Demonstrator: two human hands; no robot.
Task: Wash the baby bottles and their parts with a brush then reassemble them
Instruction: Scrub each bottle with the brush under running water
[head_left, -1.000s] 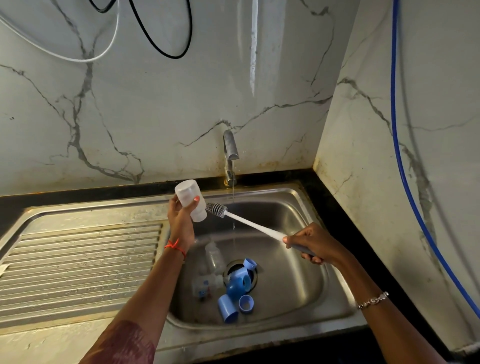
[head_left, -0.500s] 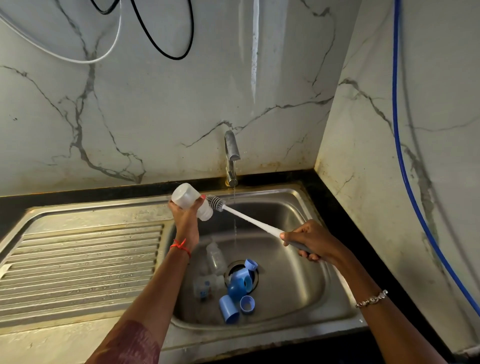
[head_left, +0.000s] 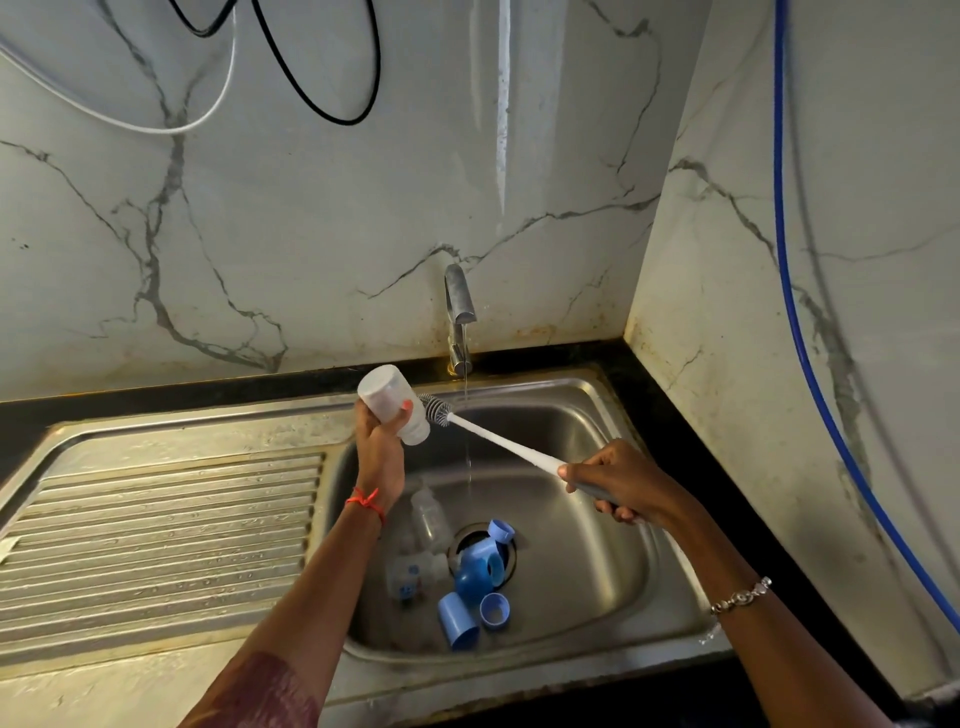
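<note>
Bottle (head_left: 390, 400), light and likely slippery when wet, is held tilted at 11 o'clock of the sink (head_left: 545, 382), the grip of the left hand (head_left: 379, 441) wrapped round its body; the brush (head_left: 488, 436), clasped by the right hand (head_left: 618, 486), is set at its 3 o'clock.

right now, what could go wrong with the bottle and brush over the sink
The bottle, tilted in the left hand, may slip into the sink. The right hand holds the brush at its far end, so the bristles may skid off. Blue parts lie at the drain; one could lodge there.
</note>
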